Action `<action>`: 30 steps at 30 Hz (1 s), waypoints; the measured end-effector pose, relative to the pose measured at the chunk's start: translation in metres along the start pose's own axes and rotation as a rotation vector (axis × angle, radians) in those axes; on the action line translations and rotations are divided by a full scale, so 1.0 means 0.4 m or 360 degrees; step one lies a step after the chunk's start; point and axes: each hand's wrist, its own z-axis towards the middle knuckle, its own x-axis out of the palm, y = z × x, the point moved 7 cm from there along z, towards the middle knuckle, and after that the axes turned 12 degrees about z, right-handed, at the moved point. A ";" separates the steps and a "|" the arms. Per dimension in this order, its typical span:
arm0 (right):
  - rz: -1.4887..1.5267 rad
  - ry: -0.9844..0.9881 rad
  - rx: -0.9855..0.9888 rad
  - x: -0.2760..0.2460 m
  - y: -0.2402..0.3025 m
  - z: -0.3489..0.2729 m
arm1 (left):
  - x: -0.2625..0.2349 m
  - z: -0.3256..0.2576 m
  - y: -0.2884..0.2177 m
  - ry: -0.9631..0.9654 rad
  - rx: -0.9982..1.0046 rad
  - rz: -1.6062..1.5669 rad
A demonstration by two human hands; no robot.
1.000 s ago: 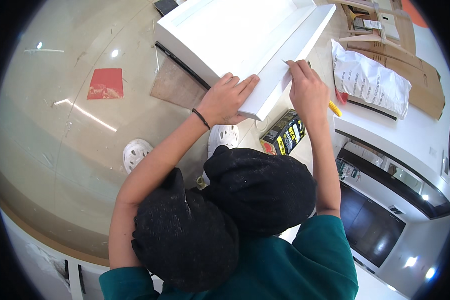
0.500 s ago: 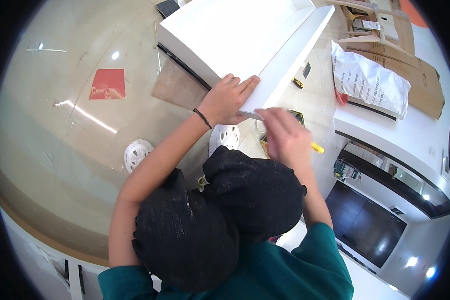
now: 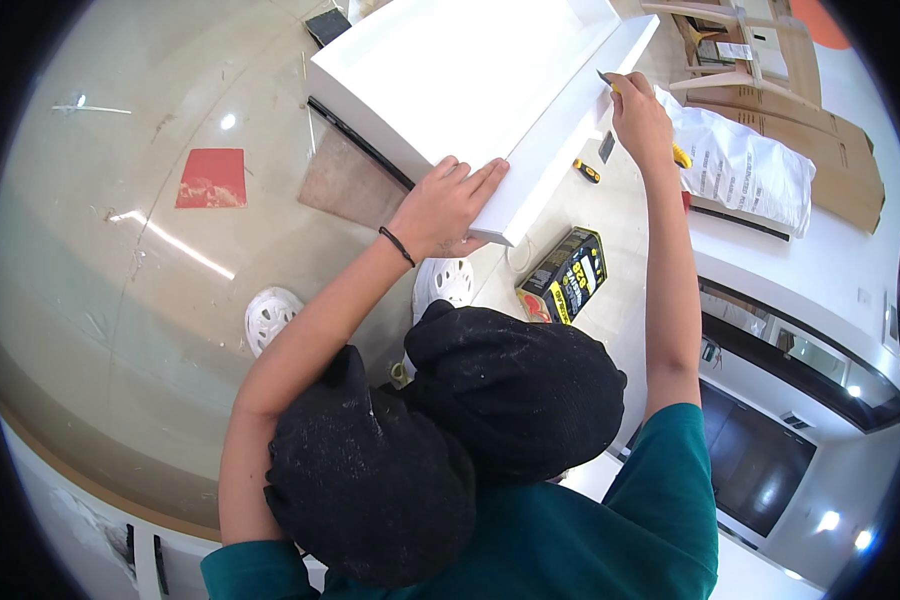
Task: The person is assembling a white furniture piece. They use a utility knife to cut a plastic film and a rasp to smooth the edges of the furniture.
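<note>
A white drawer-like panel box (image 3: 450, 80) lies in front of me, with a long flat white edge strip along its right side. My left hand (image 3: 438, 210) grips its near corner, fingers over the top and the thumb side below. Beyond it, at the strip's far right edge, my right hand (image 3: 642, 122) is closed around a yellow utility knife (image 3: 682, 157). The knife's dark blade points left over the strip; whether it touches the surface I cannot tell.
A black and yellow box (image 3: 562, 280) stands on the floor right of my knees. Near the strip lies a small yellow-black tool (image 3: 587, 171). A white sack (image 3: 745, 160) and cardboard (image 3: 852, 170) are at right, a red square sheet (image 3: 212, 180) at left.
My right hand has moved from the near corner up along the strip to its far right, and the knife's blade now shows. The left hand stays on the corner; the black and yellow box is uncovered.
</note>
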 end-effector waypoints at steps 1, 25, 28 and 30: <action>0.0013 0.0007 -0.0027 0.006 -0.017 0.008 | -0.002 0.003 -0.002 -0.0014 0.0008 -0.0005; 0.0156 0.0183 -0.0388 -0.088 0.471 -0.349 | 0.004 -0.006 0.004 -0.0087 0.0007 0.0048; 0.0336 0.0300 -0.0493 -0.108 0.534 -0.394 | 0.012 -0.011 0.003 -0.0120 -0.0003 0.0055; 0.0511 0.0097 -0.0460 -0.139 0.498 -0.370 | 0.012 -0.005 0.006 -0.0129 0.0001 0.0033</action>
